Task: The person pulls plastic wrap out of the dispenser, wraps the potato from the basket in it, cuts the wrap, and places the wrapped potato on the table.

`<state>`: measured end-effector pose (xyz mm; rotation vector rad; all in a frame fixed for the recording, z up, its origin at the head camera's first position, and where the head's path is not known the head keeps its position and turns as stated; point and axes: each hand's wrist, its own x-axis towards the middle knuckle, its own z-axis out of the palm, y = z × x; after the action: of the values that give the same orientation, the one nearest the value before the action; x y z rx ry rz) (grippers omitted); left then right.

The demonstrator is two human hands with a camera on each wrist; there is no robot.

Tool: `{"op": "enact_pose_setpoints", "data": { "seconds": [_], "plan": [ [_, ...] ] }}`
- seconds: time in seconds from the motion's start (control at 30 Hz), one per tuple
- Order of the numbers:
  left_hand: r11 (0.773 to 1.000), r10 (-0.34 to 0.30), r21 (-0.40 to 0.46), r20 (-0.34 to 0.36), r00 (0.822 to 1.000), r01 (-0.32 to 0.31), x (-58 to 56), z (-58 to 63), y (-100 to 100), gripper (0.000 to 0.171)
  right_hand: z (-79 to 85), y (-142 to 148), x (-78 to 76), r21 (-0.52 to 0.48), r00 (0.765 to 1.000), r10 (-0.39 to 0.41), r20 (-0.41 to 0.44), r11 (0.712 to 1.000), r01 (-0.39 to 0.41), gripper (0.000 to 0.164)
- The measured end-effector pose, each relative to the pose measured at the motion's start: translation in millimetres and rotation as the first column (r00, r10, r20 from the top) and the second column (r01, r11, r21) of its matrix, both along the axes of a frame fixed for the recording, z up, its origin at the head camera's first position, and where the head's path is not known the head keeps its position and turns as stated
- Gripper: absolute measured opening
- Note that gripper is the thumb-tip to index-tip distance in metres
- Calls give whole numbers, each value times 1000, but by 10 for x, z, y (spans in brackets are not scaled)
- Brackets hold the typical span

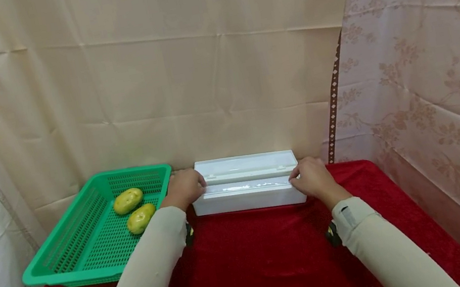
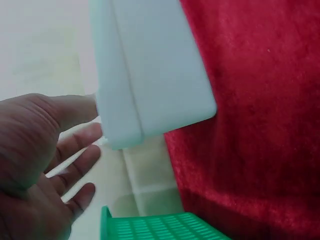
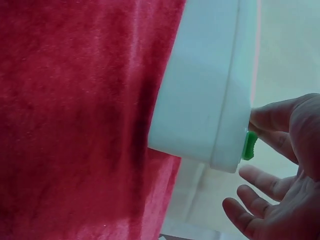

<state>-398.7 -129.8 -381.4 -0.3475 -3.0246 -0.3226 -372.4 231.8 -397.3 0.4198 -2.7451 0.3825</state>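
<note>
A long white cling film dispenser box [image 1: 249, 200] stands on the red cloth, its lid [image 1: 245, 164] raised at the back. Shiny clear cling film [image 1: 246, 185] lies along its top opening. At the box's left end, my left hand [image 1: 184, 187] pinches the film's edge between thumb and index finger; the fingertips are partly hidden behind the box in the left wrist view. My right hand [image 1: 312, 177] pinches at the right end, the other fingers spread loosely. Beside its fingers, a small green slider [image 3: 249, 145] sits on the box edge in the right wrist view.
To the left stands a green plastic basket [image 1: 71, 278] with two yellow-green potatoes, one [image 1: 128, 201] behind the other [image 1: 140, 218]. Red cloth [image 1: 270, 264] covers the table. A beige curtain [image 1: 198, 67] hangs close behind the box, and a floral curtain [image 1: 444, 75] on the right.
</note>
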Motion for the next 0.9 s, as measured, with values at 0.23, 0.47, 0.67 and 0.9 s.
{"op": "enact_pose_setpoints", "data": {
  "seconds": [0.23,0.47,0.67,0.9],
  "plan": [
    [999,-21,-37,-85,996,18,-35,-20,-26,12,49,-72,-3,110,1000,-13,26,994,10,21],
    [999,8,41,-68,998,-5,-19,-16,-34,14,35,-113,12,119,994,-57,92,992,46,21],
    [984,0,178,-41,999,7,-74,-67,-76,14,-37,-100,-31,78,996,-73,48,995,69,22],
    [952,-67,302,41,997,51,-110,-129,-100,16,-100,-61,-108,10,994,-96,58,995,96,12]
  ]
}}
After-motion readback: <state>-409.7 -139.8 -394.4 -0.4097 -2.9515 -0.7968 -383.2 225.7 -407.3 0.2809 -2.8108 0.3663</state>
